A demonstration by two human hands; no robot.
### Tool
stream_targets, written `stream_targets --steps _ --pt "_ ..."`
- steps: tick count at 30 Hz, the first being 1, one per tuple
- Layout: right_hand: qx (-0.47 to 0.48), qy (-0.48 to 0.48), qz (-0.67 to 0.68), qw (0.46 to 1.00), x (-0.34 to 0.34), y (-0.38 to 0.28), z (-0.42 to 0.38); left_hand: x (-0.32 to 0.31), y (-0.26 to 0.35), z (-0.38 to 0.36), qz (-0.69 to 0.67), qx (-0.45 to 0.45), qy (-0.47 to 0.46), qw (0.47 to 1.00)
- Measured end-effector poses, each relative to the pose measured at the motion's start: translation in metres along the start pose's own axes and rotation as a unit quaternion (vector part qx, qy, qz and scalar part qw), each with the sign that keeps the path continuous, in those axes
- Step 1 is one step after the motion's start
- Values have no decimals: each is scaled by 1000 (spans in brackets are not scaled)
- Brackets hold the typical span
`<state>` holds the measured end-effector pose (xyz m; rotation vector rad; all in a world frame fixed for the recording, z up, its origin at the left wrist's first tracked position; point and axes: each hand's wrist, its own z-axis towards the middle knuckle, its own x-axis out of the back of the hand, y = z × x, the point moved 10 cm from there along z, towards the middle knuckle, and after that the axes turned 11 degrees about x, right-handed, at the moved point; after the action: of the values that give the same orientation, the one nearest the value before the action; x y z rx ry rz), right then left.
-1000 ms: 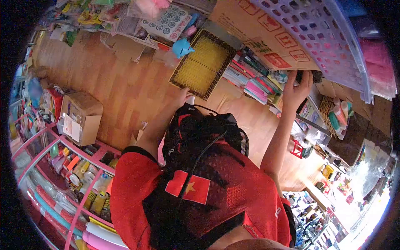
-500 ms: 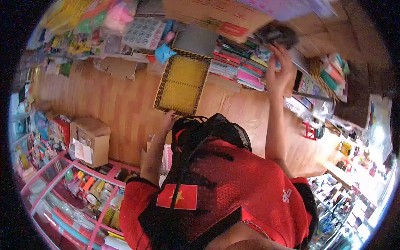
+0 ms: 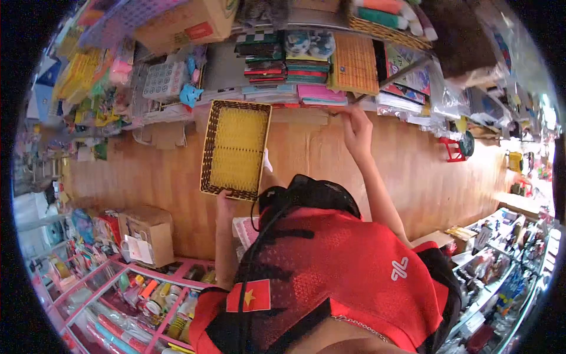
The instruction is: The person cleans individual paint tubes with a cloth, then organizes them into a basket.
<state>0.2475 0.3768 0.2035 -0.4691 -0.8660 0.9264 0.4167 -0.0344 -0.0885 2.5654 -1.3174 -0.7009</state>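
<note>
My left hand (image 3: 224, 201) grips the near edge of a rectangular woven basket (image 3: 238, 147). The basket has a yellow base and a dark brown rim, and nothing lies inside it. It is held over the wooden floor, tilted so that its inside faces me. My right hand (image 3: 358, 131) is raised beside the front edge of the shelf, just below a pink stack of paper goods (image 3: 321, 95) and an orange-brown slatted mat (image 3: 354, 64). Its fingers are partly bent and look apart, with no object visible in them.
Stacked notebooks (image 3: 263, 56) and a cardboard box (image 3: 183, 26) line the shelf ahead. Another carton (image 3: 147, 236) stands at left, by a pink-framed glass case (image 3: 127, 295). A red stool (image 3: 453, 149) is at right, and goods crowd a display case (image 3: 501, 265).
My right hand has come down and left from a blurred dark object on the shelf to the shelf's front edge. The basket has moved nearer to me, still in my left hand.
</note>
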Motion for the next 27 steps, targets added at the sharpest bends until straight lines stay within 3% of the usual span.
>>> stream_targets --steps 1,2,4,6,8,9,10,12,13,14,17,19,22,23,24,26,27 --pt "-27 2 6 1000 11 7 -18 -24 13 -30 39 -78 -37 996" --pt "-33 15 4 999 24 12 -34 -40 17 -38 54 -78 -39 995" --pt "-157 18 23 987 45 43 -72 -58 28 -39 25 -106 -3 994" --pt "-208 53 75 974 65 56 -98 -76 33 -15 16 -92 -59 994" --pt "-248 86 133 956 84 61 -114 -130 44 -31 127 -77 -68 987" --pt "-310 95 177 929 91 63 -125 -149 48 -35 162 -63 -32 984" --pt "-370 101 220 897 98 65 -138 -191 52 -52 187 -79 -75 976" --pt "-405 118 207 883 122 54 -153 -259 59 -63 262 -74 -165 948" --pt "-445 127 193 865 134 55 -167 -279 63 -62 310 -76 -161 934" --pt "-468 140 218 845 135 104 -216 -305 70 -63 319 -80 -165 930" --pt "-446 251 414 752 148 87 -243 -387 63 -99 403 -105 -239 877" --pt "-414 328 520 671 167 51 -231 -444 51 -164 509 -158 -280 799" --pt "-423 347 511 663 182 42 -246 -464 33 -153 538 -104 -275 790" --pt "-422 333 461 706 189 41 -249 -470 27 -149 522 -95 -297 794" --pt "-422 337 460 705 189 44 -248 -473 25 -140 525 -93 -299 792" --pt "-491 252 335 764 188 51 -252 -487 24 -131 525 -136 -331 772" --pt "-524 302 342 719 189 38 -237 -496 26 -148 534 -148 -332 763"
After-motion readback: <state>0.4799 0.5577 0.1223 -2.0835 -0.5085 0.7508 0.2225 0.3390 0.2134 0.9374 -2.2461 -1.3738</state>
